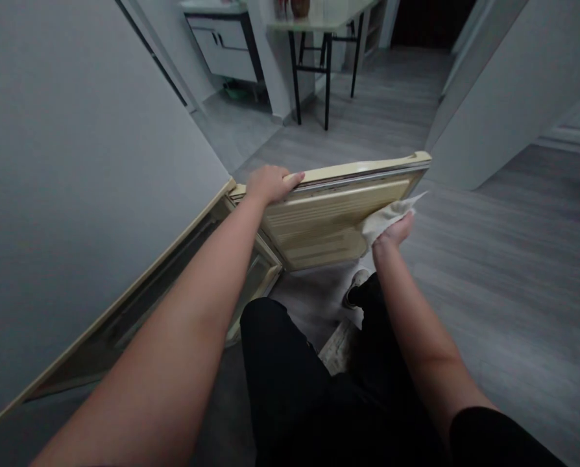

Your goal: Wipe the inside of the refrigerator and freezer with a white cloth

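A cream door (329, 224), looking like a refrigerator door, stands swung open in front of me, with a ribbed inner panel and a dark-marked seal along its upper edge. My left hand (270, 183) is closed over that top edge near the hinge side. On the right, my right hand (398, 230) holds a whitish cloth (383, 218) against the inner panel near its free side. Part of the panel is hidden behind the cloth. To the left lies the open cabinet (263, 275) with its pale frame; my left forearm covers much of its interior.
A large grey panel (85, 136) rises on the left. Ahead stand a table (314, 23) with thin black legs and a white vanity cabinet (222, 48). A white wall (508, 97) is at the right. My knees and a shoe (358, 280) are close below the door.
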The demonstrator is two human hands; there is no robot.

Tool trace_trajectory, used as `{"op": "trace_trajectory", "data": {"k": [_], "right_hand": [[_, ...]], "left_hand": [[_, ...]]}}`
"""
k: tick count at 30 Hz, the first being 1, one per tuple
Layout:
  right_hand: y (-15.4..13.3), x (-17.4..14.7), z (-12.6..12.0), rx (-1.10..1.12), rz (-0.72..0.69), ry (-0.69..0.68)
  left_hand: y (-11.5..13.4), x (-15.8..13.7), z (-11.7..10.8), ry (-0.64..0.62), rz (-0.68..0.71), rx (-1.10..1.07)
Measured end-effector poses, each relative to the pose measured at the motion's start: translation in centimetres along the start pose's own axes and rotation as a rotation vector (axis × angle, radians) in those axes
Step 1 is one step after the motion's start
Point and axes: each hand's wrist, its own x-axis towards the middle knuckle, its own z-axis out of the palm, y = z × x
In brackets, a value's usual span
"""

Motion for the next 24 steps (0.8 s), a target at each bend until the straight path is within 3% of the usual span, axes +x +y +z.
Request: {"op": "trace_trajectory", "data": {"k": [1,2,4,7,9,12,14,16,19,24], "right_hand": [[-1.7,0.8,-2.3,0.073,-0.126,0.203],[-3.3,1.7,-4.3,0.088,-0.278,0.299],[-6.0,3.5,-7.2,-0.021,-0.537,0.317],[-8.6,5.3,-8.0,-0.515,-0.662,-0.044],[-9.5,5.6,-7.0,-0.877,-0.61,-0.282],[-10.3,5.9,-5.4,-1.186,-0.591,-0.438],[-10.7,6.7,-4.8,-1.264,-0.635,-0.51],[-11.3,8.1,-4.4,-1.318,-0.678,-0.605],[-12.1,10.1,-3.7,-1.354,-0.715,-0.74],[-12.7,11.2,-2.9,-1.372,-0.727,-0.832]], "left_hand": [[0.4,-0.6,0.0,0.021,-0.008,-0.004],[0.8,-1.3,0.1,0.055,-0.012,-0.02],[1.6,-3.6,0.8,0.173,0.01,-0.09],[2.1,-10.7,3.7,0.331,0.039,-0.212],[2.1,-18.5,6.9,0.251,0.016,-0.334],[1.9,-32.7,12.2,0.038,-0.223,-0.376],[1.8,-41.0,14.4,0.001,-0.341,-0.283],[1.8,-46.5,14.9,0.055,-0.454,-0.281],[1.8,-49.5,13.6,0.092,-0.519,-0.305],[2.9,-49.5,12.0,0.086,-0.603,-0.322]]}}
